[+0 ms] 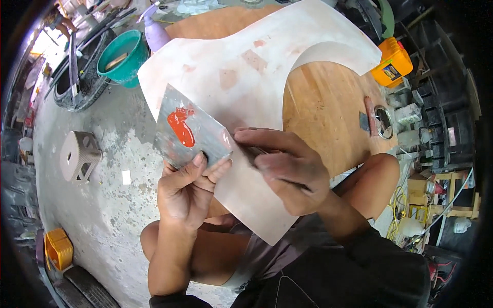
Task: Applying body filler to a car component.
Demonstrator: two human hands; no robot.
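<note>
My left hand [179,192] grips a flat grey plate [210,136] by its near edge, thumb on top and fingers underneath. A smear of bright red putty [181,129] lies on the plate. Just right of the plate's corner is my right hand [298,172], its fingers bent together and somewhat blurred. A thin dark edge shows between those fingers, but what it belongs to cannot be made out. Beneath both hands stretches a large, whitish curved car body panel [200,59] with a rounded cut-out and several faint reddish patches. Its near end reaches my lap.
A round wooden board [323,108] lies under the panel, with a roll of tape [383,122] at its right. Around it stand a green bucket [123,59], a purple spray bottle [155,33], a yellow jug [393,61], a small stool [79,156] and a cut yellow container [59,249].
</note>
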